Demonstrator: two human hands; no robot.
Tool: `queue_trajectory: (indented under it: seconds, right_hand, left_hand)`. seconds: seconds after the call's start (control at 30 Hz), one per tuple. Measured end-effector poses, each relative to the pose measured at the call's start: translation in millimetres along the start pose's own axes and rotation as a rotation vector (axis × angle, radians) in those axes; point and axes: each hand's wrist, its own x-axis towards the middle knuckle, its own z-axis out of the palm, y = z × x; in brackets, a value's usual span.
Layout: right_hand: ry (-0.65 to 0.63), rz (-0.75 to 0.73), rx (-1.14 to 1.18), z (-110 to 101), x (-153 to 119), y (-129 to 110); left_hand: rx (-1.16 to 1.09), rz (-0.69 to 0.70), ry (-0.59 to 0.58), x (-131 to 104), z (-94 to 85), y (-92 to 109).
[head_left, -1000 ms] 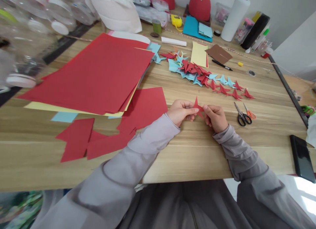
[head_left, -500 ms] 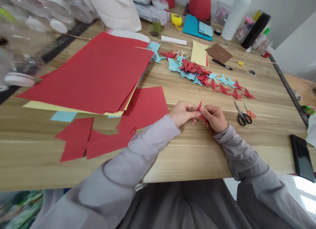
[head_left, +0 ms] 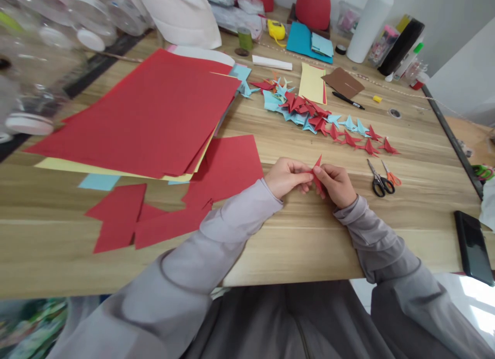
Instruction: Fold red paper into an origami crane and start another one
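Observation:
Between my two hands is a small folded piece of red paper [head_left: 317, 179], its pointed tip sticking up above the fingers. My left hand [head_left: 290, 177] pinches it from the left side with thumb and fingers. From the right, my right hand [head_left: 337, 184] grips it too, the thumb pressed on its face. The fingers hide much of its lower part. Beyond the hands lie rows of red folded paper cranes [head_left: 350, 140] and light blue paper cranes [head_left: 350, 124], bunched together toward the left.
Large red sheets [head_left: 147, 111] and red paper scraps [head_left: 170, 227] cover the left side. Black-handled scissors [head_left: 381, 183] and orange scissors [head_left: 392, 176] lie right of my hands. A phone [head_left: 474, 248] rests at the right edge. Clear plastic bottles [head_left: 42, 65] stand far left.
The tip of the folded red paper has tilted slightly to the right. Both hands keep their pinch in nearly the same place.

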Motion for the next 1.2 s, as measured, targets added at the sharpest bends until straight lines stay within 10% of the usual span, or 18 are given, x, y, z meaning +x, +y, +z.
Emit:
queue_trajectory:
  seconds: [0.93, 1.2]
  right_hand:
    - [0.056, -0.182, -0.084, 2.3, -5.4, -0.7]
    - [0.174, -0.076, -0.051, 7.2, -0.5, 5.6]
  left_hand:
    - [-0.100, -0.004, -0.082, 0.9, -3.6, -2.5]
    - [0.121, 0.135, 0.197, 5.4, 1.3, -6.4]
